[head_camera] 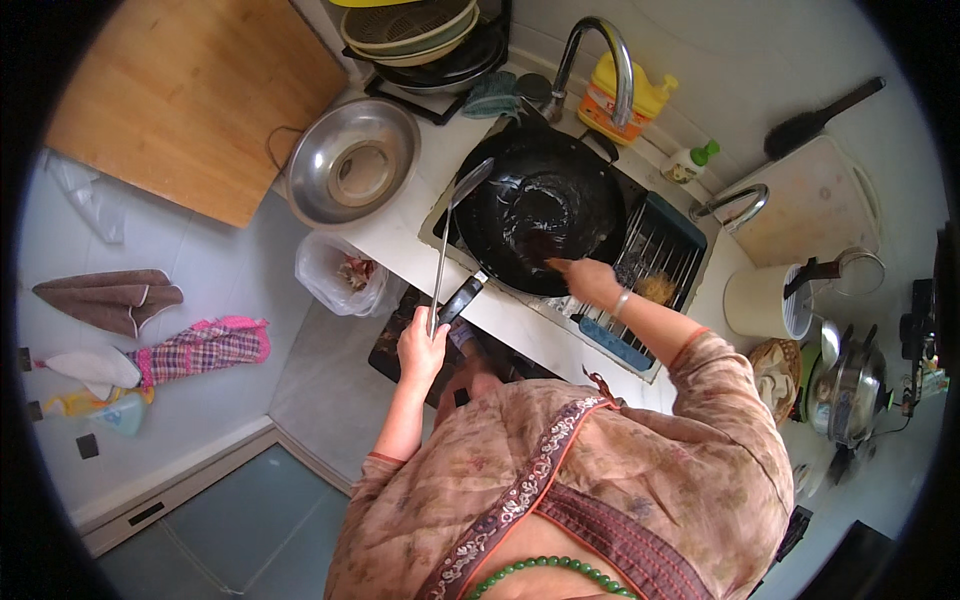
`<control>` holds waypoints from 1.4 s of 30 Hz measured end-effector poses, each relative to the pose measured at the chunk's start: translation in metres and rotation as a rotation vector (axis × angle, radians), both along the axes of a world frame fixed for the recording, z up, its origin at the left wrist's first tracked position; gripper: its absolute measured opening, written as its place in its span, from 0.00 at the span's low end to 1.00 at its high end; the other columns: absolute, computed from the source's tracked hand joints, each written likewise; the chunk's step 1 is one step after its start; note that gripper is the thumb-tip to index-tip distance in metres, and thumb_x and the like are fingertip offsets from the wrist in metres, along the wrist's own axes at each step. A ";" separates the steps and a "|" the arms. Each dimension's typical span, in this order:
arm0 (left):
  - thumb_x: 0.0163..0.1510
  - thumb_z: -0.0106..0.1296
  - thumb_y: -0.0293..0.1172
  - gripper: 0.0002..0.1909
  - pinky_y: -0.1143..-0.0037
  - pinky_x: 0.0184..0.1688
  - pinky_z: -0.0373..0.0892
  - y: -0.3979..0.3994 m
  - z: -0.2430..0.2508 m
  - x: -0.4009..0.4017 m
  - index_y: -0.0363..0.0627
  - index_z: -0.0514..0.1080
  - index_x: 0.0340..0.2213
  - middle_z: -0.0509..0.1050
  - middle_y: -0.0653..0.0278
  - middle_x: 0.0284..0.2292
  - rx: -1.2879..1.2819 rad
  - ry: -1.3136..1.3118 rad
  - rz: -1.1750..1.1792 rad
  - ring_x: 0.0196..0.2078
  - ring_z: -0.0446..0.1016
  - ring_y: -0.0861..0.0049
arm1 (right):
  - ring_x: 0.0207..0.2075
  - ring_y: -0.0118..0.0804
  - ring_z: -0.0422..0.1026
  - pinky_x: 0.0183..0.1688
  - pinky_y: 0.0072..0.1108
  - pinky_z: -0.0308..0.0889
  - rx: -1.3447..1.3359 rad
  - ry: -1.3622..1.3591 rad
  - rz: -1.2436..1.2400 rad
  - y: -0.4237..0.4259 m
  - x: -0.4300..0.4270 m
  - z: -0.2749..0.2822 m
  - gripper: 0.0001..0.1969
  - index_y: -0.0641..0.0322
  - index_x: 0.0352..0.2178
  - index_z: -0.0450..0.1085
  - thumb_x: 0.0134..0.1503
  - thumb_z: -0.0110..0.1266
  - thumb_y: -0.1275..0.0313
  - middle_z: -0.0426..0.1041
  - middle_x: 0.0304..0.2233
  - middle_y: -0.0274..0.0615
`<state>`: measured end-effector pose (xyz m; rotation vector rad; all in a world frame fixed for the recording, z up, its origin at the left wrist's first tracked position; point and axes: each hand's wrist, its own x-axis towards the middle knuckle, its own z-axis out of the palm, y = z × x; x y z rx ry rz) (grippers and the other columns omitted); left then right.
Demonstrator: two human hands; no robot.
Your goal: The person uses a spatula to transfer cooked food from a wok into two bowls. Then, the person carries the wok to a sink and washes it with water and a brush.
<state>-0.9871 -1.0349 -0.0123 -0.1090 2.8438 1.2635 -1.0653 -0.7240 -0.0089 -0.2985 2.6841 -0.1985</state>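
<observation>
A black wok [551, 202] lies over the sink, its inside wet and shiny. My left hand [420, 351] grips the thin handle of a long metal cooking utensil [443, 255]. Its head rests at the wok's left rim, nearly edge-on, so I cannot tell a ladle from a spatula. The black wok handle [461, 298] ends at my left thumb; whether the fingers hold it too is unclear. My right hand [594, 283] reaches over the wok's near rim, fingers bent toward the inside. A blurred reddish-brown patch shows by its fingertips, and anything in its grasp is hidden.
A curved faucet [622, 67] arches behind the wok. To the right, a roll-up drying rack [637, 300] bears a tan scrubber [655, 288]. A steel basin [352, 161] stands left on the counter; a bagged waste bin [330, 281] sits below. Yellow detergent jug [615, 97] behind.
</observation>
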 end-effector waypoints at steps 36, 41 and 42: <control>0.43 0.55 0.29 0.14 0.69 0.27 0.65 0.008 0.012 -0.005 0.43 0.66 0.34 0.70 0.58 0.21 -0.006 -0.106 -0.022 0.24 0.71 0.62 | 0.28 0.41 0.74 0.27 0.30 0.68 -0.031 0.175 -0.128 -0.002 -0.047 -0.045 0.21 0.41 0.45 0.65 0.48 0.42 0.73 0.73 0.25 0.44; 0.43 0.55 0.29 0.14 0.70 0.29 0.66 0.002 0.005 0.000 0.43 0.66 0.34 0.70 0.58 0.22 -0.028 -0.136 -0.003 0.25 0.71 0.62 | 0.26 0.40 0.74 0.25 0.27 0.69 0.050 0.149 -0.182 0.027 -0.014 -0.037 0.23 0.39 0.46 0.64 0.48 0.43 0.74 0.74 0.24 0.42; 0.43 0.55 0.29 0.14 0.70 0.29 0.66 0.002 0.001 -0.001 0.43 0.66 0.34 0.70 0.58 0.22 -0.008 -0.116 0.003 0.25 0.72 0.62 | 0.26 0.40 0.74 0.25 0.27 0.68 0.061 0.107 -0.127 0.023 0.000 -0.033 0.23 0.38 0.47 0.64 0.47 0.43 0.74 0.73 0.24 0.42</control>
